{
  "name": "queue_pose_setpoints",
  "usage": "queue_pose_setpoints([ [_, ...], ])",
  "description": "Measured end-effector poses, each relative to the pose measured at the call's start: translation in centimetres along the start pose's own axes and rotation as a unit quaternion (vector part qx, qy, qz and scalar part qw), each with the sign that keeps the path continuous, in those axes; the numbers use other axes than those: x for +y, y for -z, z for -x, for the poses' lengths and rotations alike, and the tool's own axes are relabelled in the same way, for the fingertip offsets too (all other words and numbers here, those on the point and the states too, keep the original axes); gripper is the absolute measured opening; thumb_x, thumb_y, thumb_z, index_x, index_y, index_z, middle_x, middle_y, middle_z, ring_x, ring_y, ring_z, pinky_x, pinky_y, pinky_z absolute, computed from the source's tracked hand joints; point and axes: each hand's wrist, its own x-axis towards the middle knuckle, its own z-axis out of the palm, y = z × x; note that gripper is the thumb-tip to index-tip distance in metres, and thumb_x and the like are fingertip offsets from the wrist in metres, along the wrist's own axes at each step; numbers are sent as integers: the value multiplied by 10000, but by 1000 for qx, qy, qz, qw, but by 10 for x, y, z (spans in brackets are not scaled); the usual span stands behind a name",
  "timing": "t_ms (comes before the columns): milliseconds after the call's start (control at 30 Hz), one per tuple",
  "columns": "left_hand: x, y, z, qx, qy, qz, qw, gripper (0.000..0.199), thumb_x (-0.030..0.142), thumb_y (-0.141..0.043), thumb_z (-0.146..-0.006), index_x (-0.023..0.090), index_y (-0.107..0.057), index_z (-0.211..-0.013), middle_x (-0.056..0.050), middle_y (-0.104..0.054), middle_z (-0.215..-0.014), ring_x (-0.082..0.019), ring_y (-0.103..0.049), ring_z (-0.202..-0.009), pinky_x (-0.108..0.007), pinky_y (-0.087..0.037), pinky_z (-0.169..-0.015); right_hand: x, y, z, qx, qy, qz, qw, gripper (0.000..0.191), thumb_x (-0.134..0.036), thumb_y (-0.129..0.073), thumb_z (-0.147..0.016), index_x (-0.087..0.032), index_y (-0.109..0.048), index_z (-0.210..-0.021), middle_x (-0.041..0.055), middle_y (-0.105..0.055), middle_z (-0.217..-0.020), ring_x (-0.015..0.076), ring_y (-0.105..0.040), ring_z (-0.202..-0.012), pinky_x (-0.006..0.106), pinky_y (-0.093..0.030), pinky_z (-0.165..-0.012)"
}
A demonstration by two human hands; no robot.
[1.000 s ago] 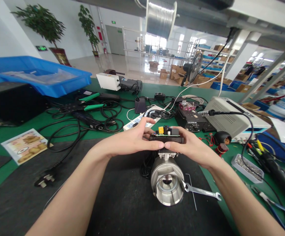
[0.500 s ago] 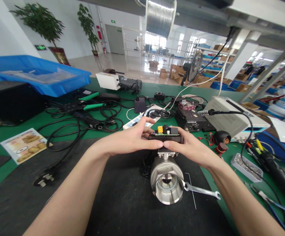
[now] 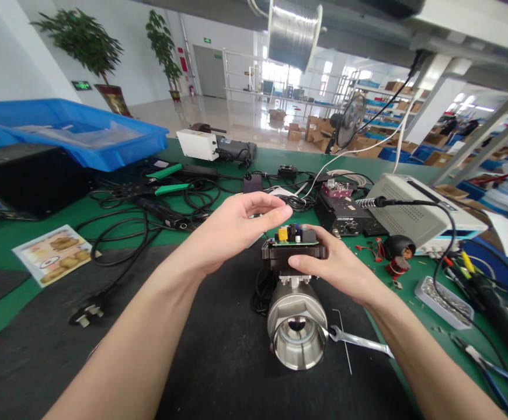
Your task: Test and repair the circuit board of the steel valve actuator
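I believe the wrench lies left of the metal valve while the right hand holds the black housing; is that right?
Not quite: the head view shows the wrench right of the metal valve; the right hand does hold the black housing.

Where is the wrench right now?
In the head view, the wrench lies right of centre in the lower half, mostly on the black mat, just right of the metal ball valve and crossing the L-shaped hex key.

black housing partly hidden behind right hand
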Motion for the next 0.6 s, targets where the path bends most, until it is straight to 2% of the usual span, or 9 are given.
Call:
queue_pose_setpoints([
  [133,2,-5,-1,13,-24,-63,998,286,498,-653,-946,261,-744,-1080,1,-761,-1114,-218,-668,-1067,-336,-478,-927,3,-3,-1,6,-4,1,1000,831,-487,-880,-738,-187,-513,-1421,94,-666,-1322,277,-664,-1137,425,-549,-971],
  [433,3,-7,1,-60,-5,-128,990,264,462,-654,-924,249,-748,-1050,3,-725,-1205,-208,-705,-996,-300,-541,-797,-1,-5,2,1,8,-10,1000,757,-416,-875,-753,-178,-528,-1383,75,-686,-1245,232,-681,-1068,346,-565,-886],
  [600,5,-3,2,-64,-41,-190,979,241,424,-630,-933,266,-768,-1050,6,-705,-1261,-211,-688,-1054,-304,-520,-890,-1,-6,3,-12,16,-22,1000,761,-407,-886,-740,-185,-525,-1373,68,-688,-1230,225,-687,-1061,325,-570,-873],
])
